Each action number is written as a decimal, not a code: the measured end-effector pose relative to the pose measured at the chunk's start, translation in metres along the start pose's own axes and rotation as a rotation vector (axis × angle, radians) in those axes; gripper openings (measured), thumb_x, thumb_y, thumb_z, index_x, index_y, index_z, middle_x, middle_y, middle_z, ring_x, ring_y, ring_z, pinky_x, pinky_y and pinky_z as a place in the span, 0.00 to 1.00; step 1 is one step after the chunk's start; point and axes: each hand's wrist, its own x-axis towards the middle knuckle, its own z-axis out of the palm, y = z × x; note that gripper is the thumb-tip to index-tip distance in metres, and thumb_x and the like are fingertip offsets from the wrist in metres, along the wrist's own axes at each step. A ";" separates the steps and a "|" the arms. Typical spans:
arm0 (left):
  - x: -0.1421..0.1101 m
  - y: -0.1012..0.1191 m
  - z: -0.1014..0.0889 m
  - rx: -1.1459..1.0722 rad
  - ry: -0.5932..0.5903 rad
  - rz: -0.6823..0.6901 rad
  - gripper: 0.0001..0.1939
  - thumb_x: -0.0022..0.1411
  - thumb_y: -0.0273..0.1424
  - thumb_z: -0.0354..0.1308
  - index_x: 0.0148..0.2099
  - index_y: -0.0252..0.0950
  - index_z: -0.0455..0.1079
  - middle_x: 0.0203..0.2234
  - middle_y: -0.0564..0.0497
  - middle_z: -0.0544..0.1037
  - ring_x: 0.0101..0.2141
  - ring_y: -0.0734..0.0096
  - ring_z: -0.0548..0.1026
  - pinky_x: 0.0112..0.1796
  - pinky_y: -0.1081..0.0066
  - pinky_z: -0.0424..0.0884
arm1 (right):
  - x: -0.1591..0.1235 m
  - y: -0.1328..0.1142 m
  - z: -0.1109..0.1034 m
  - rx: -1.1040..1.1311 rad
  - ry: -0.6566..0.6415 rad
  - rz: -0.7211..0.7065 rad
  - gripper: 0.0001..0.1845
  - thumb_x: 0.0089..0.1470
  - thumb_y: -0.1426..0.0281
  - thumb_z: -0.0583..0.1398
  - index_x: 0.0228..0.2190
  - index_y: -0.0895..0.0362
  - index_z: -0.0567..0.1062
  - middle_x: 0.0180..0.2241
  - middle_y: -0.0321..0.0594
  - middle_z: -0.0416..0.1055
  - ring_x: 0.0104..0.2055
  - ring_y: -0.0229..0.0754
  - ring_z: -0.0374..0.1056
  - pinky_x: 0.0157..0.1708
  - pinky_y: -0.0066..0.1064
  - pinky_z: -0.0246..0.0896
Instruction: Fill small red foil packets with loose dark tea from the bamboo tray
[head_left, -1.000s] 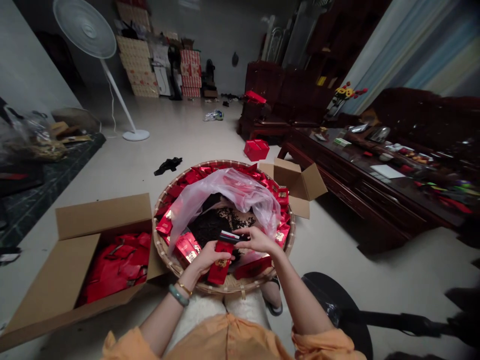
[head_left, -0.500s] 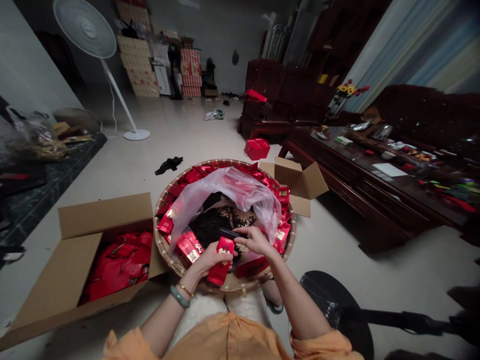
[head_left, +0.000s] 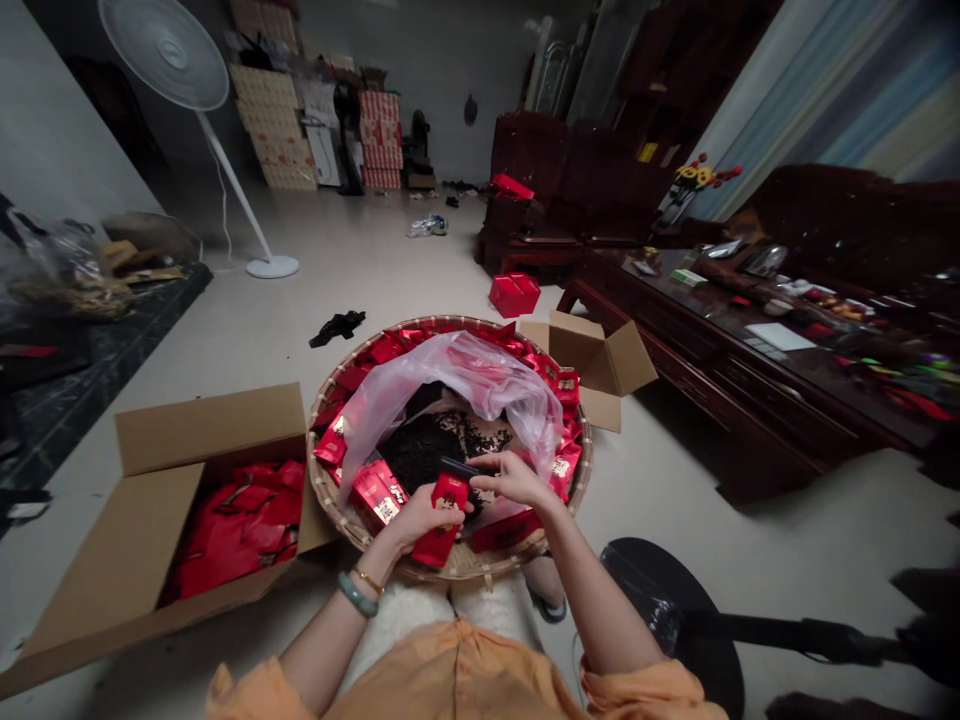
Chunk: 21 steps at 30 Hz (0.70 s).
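My left hand (head_left: 420, 517) is closed around a red packet (head_left: 437, 545) with gold and dark print, held upright over the near side of a round woven bamboo basket (head_left: 321, 490). Fingers of my right hand (head_left: 516, 480) pinch a slim black bar-shaped tool (head_left: 459, 468), which lies across the packet's top edge. Its exact kind I cannot make out. Behind both hands, a clear plastic bag (head_left: 457, 362) gapes around dark loose leaves (head_left: 420, 452) that look like tea. More red packets (head_left: 375, 490) ring the bag inside the basket.
To the left stands an open cardboard box (head_left: 150, 540) with red packets. Another open carton (head_left: 630, 360) and a red box (head_left: 514, 295) sit beyond the basket. A dark wooden table (head_left: 675, 340) runs along the right, with a black round stand base (head_left: 675, 640) nearer me.
The black tool has shifted slightly and now lies across the packet's top edge. Both hands stay almost where they were.
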 end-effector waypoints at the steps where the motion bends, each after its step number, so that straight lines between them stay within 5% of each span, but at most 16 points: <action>1: 0.000 -0.001 0.000 -0.007 -0.012 0.000 0.21 0.39 0.31 0.69 0.38 0.31 0.70 0.33 0.45 0.79 0.22 0.73 0.73 0.26 0.69 0.72 | 0.000 -0.001 0.003 -0.009 0.013 -0.015 0.22 0.42 0.64 0.64 0.41 0.58 0.77 0.34 0.39 0.77 0.29 0.39 0.69 0.27 0.28 0.62; 8: -0.003 0.004 0.005 -0.176 0.037 -0.016 0.25 0.45 0.40 0.67 0.42 0.34 0.66 0.28 0.48 0.77 0.24 0.69 0.76 0.28 0.68 0.72 | -0.001 0.000 0.015 -0.094 0.067 -0.096 0.18 0.43 0.67 0.63 0.39 0.56 0.78 0.39 0.40 0.77 0.42 0.50 0.71 0.42 0.38 0.62; 12: 0.001 0.011 0.005 -0.273 0.099 0.082 0.27 0.53 0.46 0.60 0.50 0.36 0.63 0.26 0.51 0.76 0.23 0.72 0.75 0.27 0.72 0.70 | -0.004 -0.002 0.018 -0.153 0.057 -0.109 0.16 0.45 0.67 0.62 0.39 0.55 0.78 0.38 0.39 0.77 0.40 0.50 0.71 0.41 0.37 0.63; 21: 0.008 0.003 0.004 -0.078 0.193 0.234 0.22 0.55 0.46 0.57 0.43 0.33 0.68 0.24 0.54 0.74 0.22 0.76 0.69 0.25 0.76 0.64 | -0.008 -0.011 0.024 -0.306 0.112 -0.163 0.12 0.48 0.66 0.61 0.37 0.55 0.76 0.35 0.38 0.76 0.36 0.42 0.69 0.35 0.29 0.59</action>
